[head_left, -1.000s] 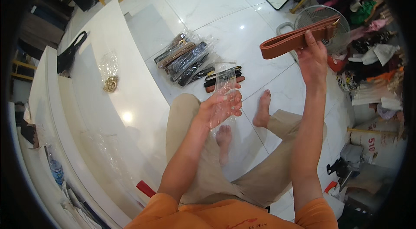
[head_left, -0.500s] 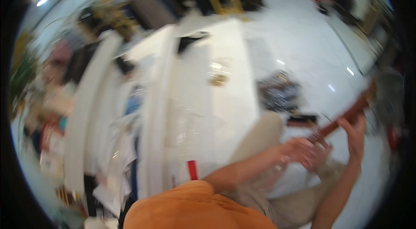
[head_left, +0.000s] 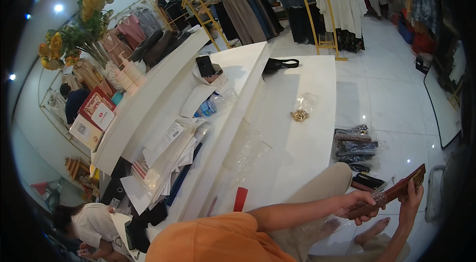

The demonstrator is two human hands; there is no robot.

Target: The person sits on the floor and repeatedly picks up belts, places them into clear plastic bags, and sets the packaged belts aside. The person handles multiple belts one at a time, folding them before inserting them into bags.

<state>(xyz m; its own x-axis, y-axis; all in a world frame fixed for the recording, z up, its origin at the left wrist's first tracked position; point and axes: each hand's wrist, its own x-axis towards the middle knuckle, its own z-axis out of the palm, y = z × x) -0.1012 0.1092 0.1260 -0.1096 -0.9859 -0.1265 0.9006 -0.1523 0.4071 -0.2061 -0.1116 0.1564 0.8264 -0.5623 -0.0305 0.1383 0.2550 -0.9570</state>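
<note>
Both my hands are on a long, flat brown leather strap (head_left: 394,193), which looks like a folded belt with a gold-coloured fitting near its upper end. My left hand (head_left: 361,204) is closed round its lower part, where clear plastic film (head_left: 379,197) also shows. Farther up, my right hand (head_left: 410,201) grips the strap near the gold fitting, fingers behind it and thumb along the edge. Below, on the floor, lie dark and brown strap-like pieces (head_left: 368,181). Beyond them is a pile of plastic-wrapped rolled items (head_left: 354,147).
To my left stands a white counter (head_left: 292,163) bearing a clear bag of gold-coloured pieces (head_left: 300,115). Papers (head_left: 161,155) and a black phone-like object (head_left: 205,66) lie on its inner shelf. Another person (head_left: 94,227) sits at lower left. Clothes racks (head_left: 243,14) line the back.
My view has turned rightward-tilted and sharpened from blur. The strap appears lower, still between both hands, with my left hand now wrapped over its lower part.
</note>
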